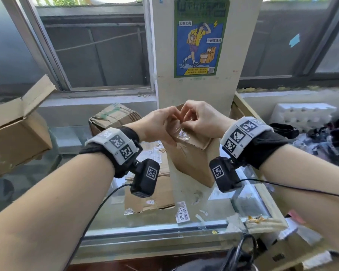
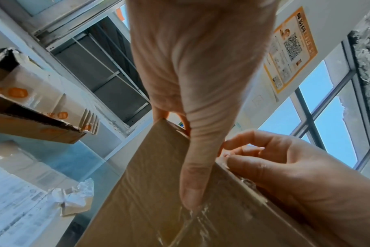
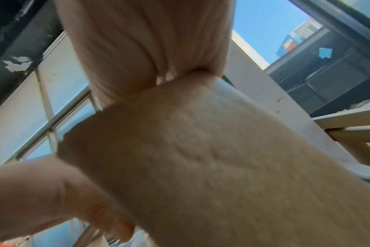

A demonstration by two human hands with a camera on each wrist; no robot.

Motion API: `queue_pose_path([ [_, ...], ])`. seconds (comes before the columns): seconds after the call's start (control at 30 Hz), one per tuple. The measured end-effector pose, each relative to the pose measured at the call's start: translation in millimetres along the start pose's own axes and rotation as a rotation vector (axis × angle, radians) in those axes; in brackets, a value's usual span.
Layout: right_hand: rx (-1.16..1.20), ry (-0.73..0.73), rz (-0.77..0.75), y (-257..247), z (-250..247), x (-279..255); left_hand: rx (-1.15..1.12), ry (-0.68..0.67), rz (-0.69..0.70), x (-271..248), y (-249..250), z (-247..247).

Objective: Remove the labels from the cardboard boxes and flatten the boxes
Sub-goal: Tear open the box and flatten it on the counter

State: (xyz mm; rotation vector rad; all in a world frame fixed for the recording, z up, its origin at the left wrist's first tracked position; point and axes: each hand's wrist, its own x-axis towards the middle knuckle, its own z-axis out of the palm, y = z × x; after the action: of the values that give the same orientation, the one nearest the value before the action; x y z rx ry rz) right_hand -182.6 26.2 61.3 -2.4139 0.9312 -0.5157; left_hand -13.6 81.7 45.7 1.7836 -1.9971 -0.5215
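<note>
I hold a small brown cardboard box (image 1: 192,159) upright over the glass table (image 1: 145,223). My left hand (image 1: 160,124) grips its top left corner, thumb pressed down the near face (image 2: 196,167) and fingers behind. My right hand (image 1: 200,118) pinches a crinkled strip of clear tape (image 1: 181,133) at the box's top edge. The left wrist view shows the right hand's fingers (image 2: 243,142) curled over that edge. In the right wrist view the box's side (image 3: 201,167) fills the frame and hides the fingertips.
A flattened box (image 1: 151,184) lies on the glass under my hands, with peeled labels (image 1: 182,212) and tape scraps near the front edge. An open box (image 1: 18,133) sits at the left, a taped cardboard bundle (image 1: 114,118) behind, white foam (image 1: 301,116) at the right.
</note>
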Motion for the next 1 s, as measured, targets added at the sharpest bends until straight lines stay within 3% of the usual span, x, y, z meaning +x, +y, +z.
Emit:
queue_pose_path([
  [0.23, -0.044, 0.110, 0.043, -5, 0, 2, 0.123, -0.051, 0.022, 4, 13, -19],
  [0.53, -0.073, 0.252, 0.097, 12, 16, -12, 0.172, 0.005, 0.139, 5, 5, 25],
  [0.83, 0.031, 0.324, 0.090, 14, 18, -16, 0.144, 0.034, 0.086, 7, 7, 31],
  [0.97, 0.562, 0.362, 0.140, 9, 18, -19, 0.136, 0.032, 0.049, 0, 5, 30],
  [1.0, 0.592, 0.367, 0.141, 7, 19, -18, 0.136, 0.036, 0.036, -2, 4, 30],
])
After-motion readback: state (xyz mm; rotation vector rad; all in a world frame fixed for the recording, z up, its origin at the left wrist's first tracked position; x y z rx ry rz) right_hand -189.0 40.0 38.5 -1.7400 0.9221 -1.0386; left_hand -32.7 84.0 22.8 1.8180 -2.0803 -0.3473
